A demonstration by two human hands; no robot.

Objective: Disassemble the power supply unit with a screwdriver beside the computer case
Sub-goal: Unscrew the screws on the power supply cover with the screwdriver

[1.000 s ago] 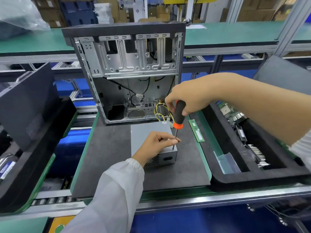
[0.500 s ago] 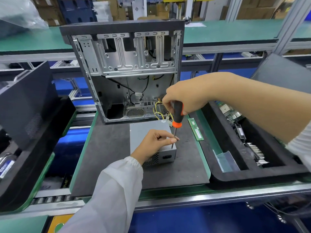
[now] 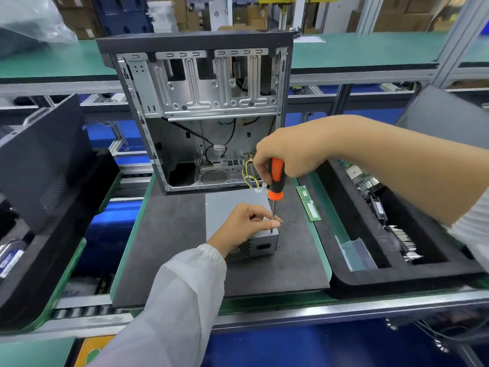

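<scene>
Firmly, right hand (image 3: pixel 287 154) grips screwdriver (image 3: pixel 275 178), left hand (image 3: pixel 244 225) steadies shaft

No print in view is sharp enough for me to read. The memory stick (image 3: pixel 308 204), lying right of the power supply unit (image 3: pixel 232 205), carries white stickers, print too small. A round label sits at the far right corner of the power supply unit, blurred. Gold lettering shows on a dark box (image 3: pixel 102 286) under the left tray; I make out possibly "ME", nothing surer.
</scene>
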